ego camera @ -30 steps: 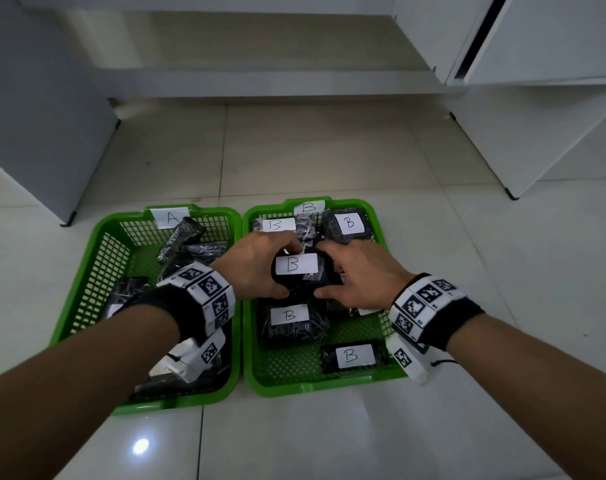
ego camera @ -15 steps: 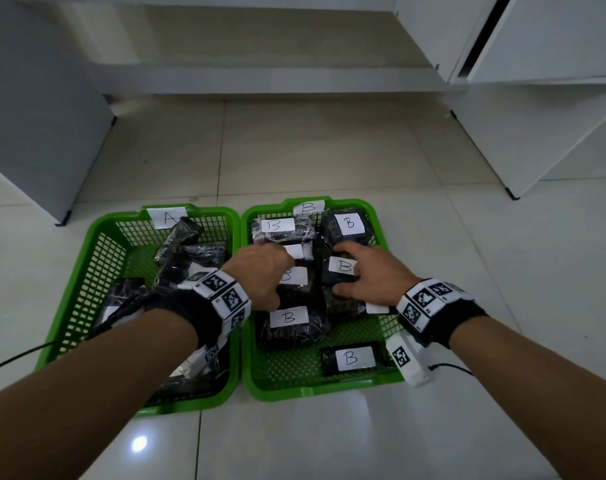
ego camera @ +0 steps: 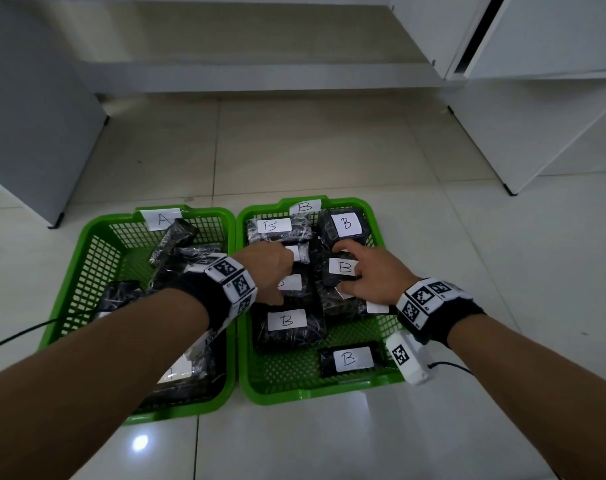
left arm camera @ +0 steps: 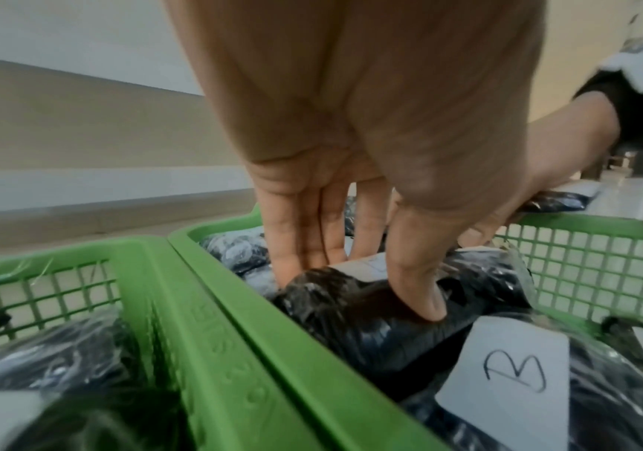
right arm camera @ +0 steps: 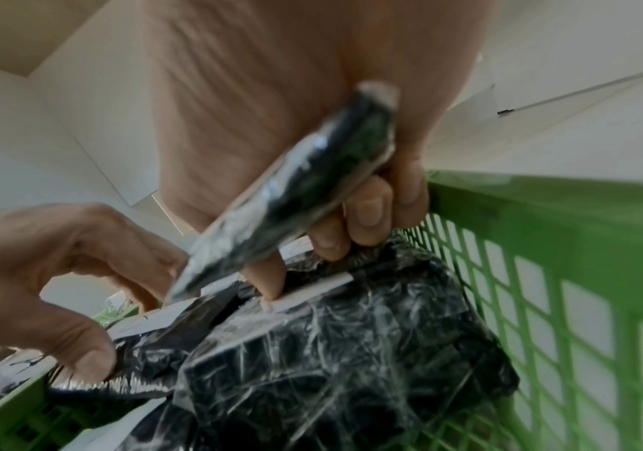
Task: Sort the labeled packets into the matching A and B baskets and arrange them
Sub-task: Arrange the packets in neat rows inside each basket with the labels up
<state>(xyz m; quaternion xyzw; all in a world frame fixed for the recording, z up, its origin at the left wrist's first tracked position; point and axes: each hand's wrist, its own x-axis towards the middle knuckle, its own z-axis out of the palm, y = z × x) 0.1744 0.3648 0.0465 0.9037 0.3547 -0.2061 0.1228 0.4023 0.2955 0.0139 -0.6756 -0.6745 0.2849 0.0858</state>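
Note:
Two green baskets stand side by side on the tiled floor: basket A (ego camera: 176, 412) on the left and basket B (ego camera: 312, 393) on the right. Both my hands are inside basket B. My left hand (ego camera: 277, 271) pinches a black wrapped packet (left arm camera: 350, 305) in the basket's left column, thumb on its near side and fingers on its far side. My right hand (ego camera: 360, 268) holds a small flat B packet (ego camera: 343, 268) lifted above the right column. In the right wrist view this packet (right arm camera: 292, 195) is tilted, with the fingers curled under it.
Basket B also holds B packets at the back left (ego camera: 277, 226), back right (ego camera: 344, 223), front (ego camera: 287, 320) and front right (ego camera: 346, 358). Several black packets (ego camera: 176, 237) lie in basket A. White cabinets (ego camera: 519, 133) stand to the right and a grey panel (ego camera: 34, 116) to the left.
One second ago both hands were together on one B packet in the middle. They have parted: the right hand took the small B packet rightward, and the left settled on a packet in the left column.

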